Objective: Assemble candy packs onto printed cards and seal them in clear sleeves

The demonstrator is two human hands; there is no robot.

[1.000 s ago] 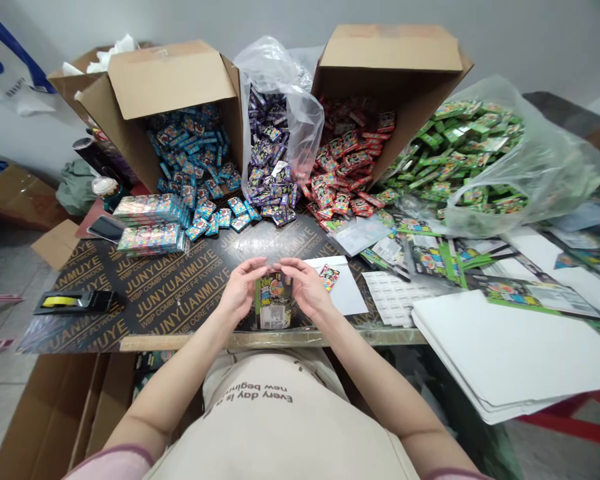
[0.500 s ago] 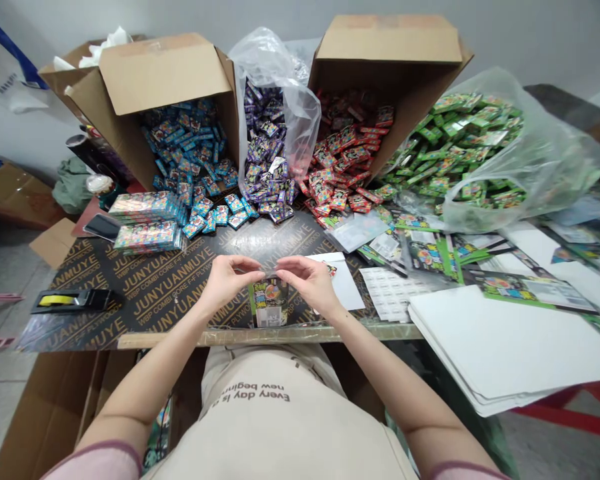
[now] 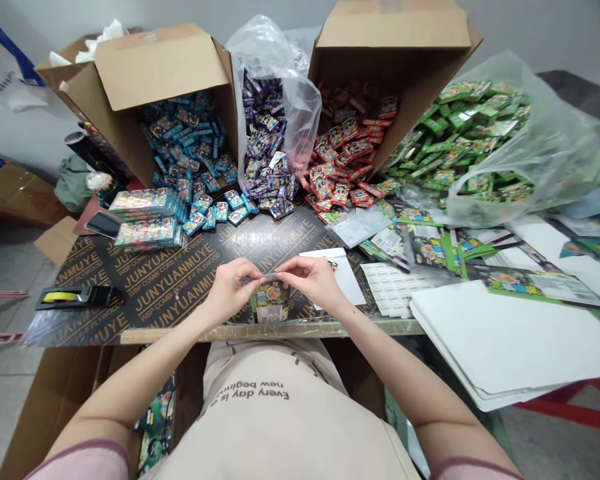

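Note:
A small black-and-green printed packet lies at the table's front edge, right below my fingers. My left hand and my right hand are closed in pinches at its upper edge, with the fingertips close together. Between the fingertips runs a thin, shiny strip that looks like the packet's clear plastic edge. Just right of my right hand lies a white sheet, partly hidden by that hand.
Boxes hold blue packs and red packs; clear bags hold purple packs and green packs. A tape dispenser sits left, near bundled packs. At right are a sticker sheet and white boards.
Both hands stay pinched at the packet's upper edge, and the left fingers have curled in a little more. The view has shifted slightly.

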